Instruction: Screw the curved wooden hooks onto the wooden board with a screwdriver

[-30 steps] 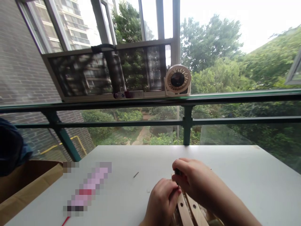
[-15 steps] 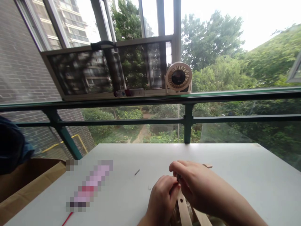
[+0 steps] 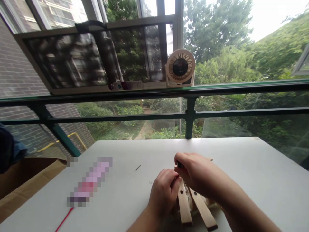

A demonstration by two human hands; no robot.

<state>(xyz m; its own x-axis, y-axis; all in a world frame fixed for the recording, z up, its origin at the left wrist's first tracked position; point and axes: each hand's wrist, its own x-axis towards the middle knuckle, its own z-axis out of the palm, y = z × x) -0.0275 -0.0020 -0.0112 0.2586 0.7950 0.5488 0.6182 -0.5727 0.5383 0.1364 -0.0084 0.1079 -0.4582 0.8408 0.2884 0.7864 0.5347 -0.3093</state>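
My left hand [image 3: 163,191] and my right hand [image 3: 196,174] meet over a small wooden assembly [image 3: 193,206] on the white table [image 3: 253,180]. Two flat wooden slats with holes stick out toward me beneath the hands. My right hand's fingers curl round a small dark item at the slats' far end; what it is I cannot make out. My left hand is closed against the slats' left side, fingers pinched near the same spot. A small wooden piece [image 3: 210,159] peeks out just beyond my right hand.
A small dark nail-like piece [image 3: 138,167] lies on the table left of the hands. A blurred pink object [image 3: 89,182] and a red cord [image 3: 64,219] lie further left. A cardboard box [image 3: 21,183] stands off the table's left edge. A glass railing [image 3: 190,119] and a small fan [image 3: 180,68] stand behind.
The view has tilted down, so more of the wooden slats shows. Both hands have stayed together on the slats' far end, with the right fingers shifting slightly.
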